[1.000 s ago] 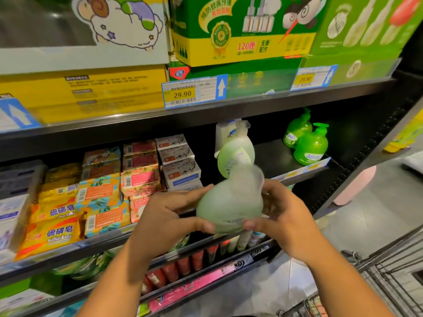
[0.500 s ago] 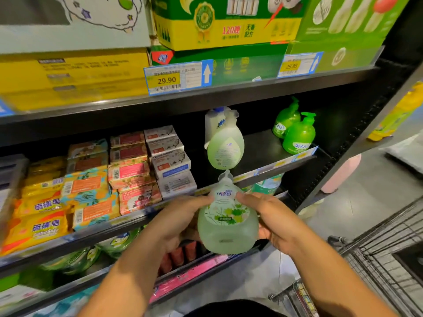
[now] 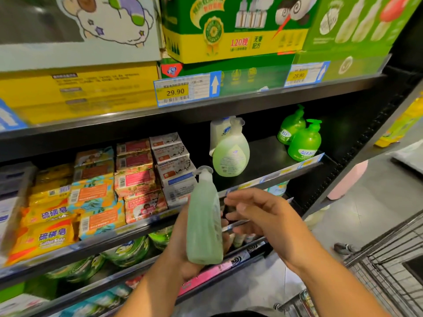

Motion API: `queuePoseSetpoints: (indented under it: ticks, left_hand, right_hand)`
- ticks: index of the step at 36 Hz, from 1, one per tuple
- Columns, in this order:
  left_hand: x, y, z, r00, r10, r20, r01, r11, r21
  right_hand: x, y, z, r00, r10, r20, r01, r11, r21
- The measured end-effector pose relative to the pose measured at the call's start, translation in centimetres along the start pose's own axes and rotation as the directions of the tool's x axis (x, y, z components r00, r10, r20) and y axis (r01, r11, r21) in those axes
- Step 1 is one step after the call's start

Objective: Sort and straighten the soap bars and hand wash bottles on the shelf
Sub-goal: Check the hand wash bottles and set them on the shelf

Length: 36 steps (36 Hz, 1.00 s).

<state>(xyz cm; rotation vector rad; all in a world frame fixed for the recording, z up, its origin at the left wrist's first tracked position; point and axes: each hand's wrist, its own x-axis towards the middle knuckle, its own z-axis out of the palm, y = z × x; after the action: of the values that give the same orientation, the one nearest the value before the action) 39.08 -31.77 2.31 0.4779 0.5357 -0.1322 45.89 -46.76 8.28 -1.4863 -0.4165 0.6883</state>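
Bottle [image 3: 203, 227] in my left hand [image 3: 182, 248]: pale green, pump on top, held upright with a slight lean and its narrow side turned to me. My fingers are curled round its lower half from behind and my thumb is on the near side. I hold it in the air before the front edge of the shelf [image 3: 263, 156], not standing on anything.

My right hand [image 3: 263, 216] is just beside the bottle on the right, holding nothing, fingers loose and spread and the fingertips pointing at the bottle's side. Whether they touch it I cannot tell.

On the shelf behind, a pale bottle [image 3: 230, 156] of the same kind stands with its back label to me, and a white bottle [image 3: 217, 131] stands just behind it, touching or nearly so. Well to the right two green bottles [image 3: 304, 143] stand close together near the front, one behind the other. To the left the soap bars [image 3: 135, 179] are stacked in rows of white, pink, orange and yellow packs, some of them askew.

Above, a price tag [image 3: 176, 91] reading 29.90 hangs on the upper shelf's edge, under green and yellow boxes [image 3: 229, 30]. A wire cart [image 3: 389, 259] stands at the lower right.
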Motion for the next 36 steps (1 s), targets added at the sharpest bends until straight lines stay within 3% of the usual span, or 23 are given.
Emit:
queuePoseSetpoints:
  ticks: [4, 8, 12, 17, 19, 21, 23, 25, 27, 29, 33, 36]
  left_hand:
    - [-0.2, 0.6, 0.7, 0.989, 0.095, -0.109, -0.053, 0.940, 0.337]
    - [-0.7, 0.7, 2.3, 0.958, 0.264, -0.112, -0.154, 0.801, 0.578]
    - [-1.4, 0.1, 4.8, 0.941, 0.336, -0.029, -0.244, 0.738, 0.630]
    - [-0.8, -0.3, 7.3, 0.946, 0.307, 0.107, -0.309, 0.750, 0.585]
    - [-0.1, -0.1, 8.2, 0.939, 0.303, 0.160, -0.337, 0.727, 0.598]
    - [1.5, 0.3, 8.7, 0.921, 0.339, 0.193, -0.374, 0.624, 0.686]
    - [4.2, 0.6, 7.9, 0.878, 0.453, 0.155, -0.364, 0.424, 0.829]
    - [7.4, 0.9, 6.3, 0.793, 0.581, 0.185, -0.295, 0.101, 0.950]
    - [9.8, 0.9, 5.2, 0.704, 0.624, 0.340, -0.236, -0.246, 0.940]
    - [11.9, 0.8, 4.5, 0.699, 0.570, 0.431, -0.165, -0.458, 0.874]
    - [14.5, 0.3, 3.8, 0.765, 0.555, 0.326, 0.028, -0.535, 0.845]
    - [15.3, 0.0, 3.9, 0.736, 0.640, 0.221, 0.133, -0.458, 0.879]
  right_hand:
    - [-0.3, 0.0, -1.0, 0.985, 0.103, 0.139, -0.100, 0.995, -0.031]
    - [0.5, 1.0, -2.5, 0.974, 0.220, 0.057, -0.220, 0.975, -0.017]
    - [1.5, 2.9, -4.3, 0.961, 0.276, 0.014, -0.272, 0.937, 0.219]
    - [2.0, 4.4, -7.3, 0.950, 0.219, 0.224, -0.302, 0.830, 0.469]
    - [2.2, 5.2, -8.7, 0.953, 0.176, 0.248, -0.295, 0.739, 0.606]
    - [2.4, 6.0, -10.2, 0.970, 0.166, 0.179, -0.244, 0.668, 0.703]
    - [2.9, 6.4, -11.8, 0.992, 0.110, 0.059, -0.121, 0.730, 0.673]
    - [3.6, 5.5, -13.0, 0.999, 0.015, -0.046, 0.014, 0.822, 0.569]
    - [4.3, 4.4, -14.4, 0.984, -0.050, -0.173, 0.120, 0.896, 0.427]
    - [5.2, 3.1, -15.5, 0.951, -0.117, -0.285, 0.187, 0.954, 0.234]
    - [8.2, 1.5, -17.1, 0.909, -0.267, -0.321, 0.264, 0.963, -0.052]
    - [11.3, 1.3, -18.0, 0.901, -0.321, -0.291, 0.276, 0.943, -0.185]
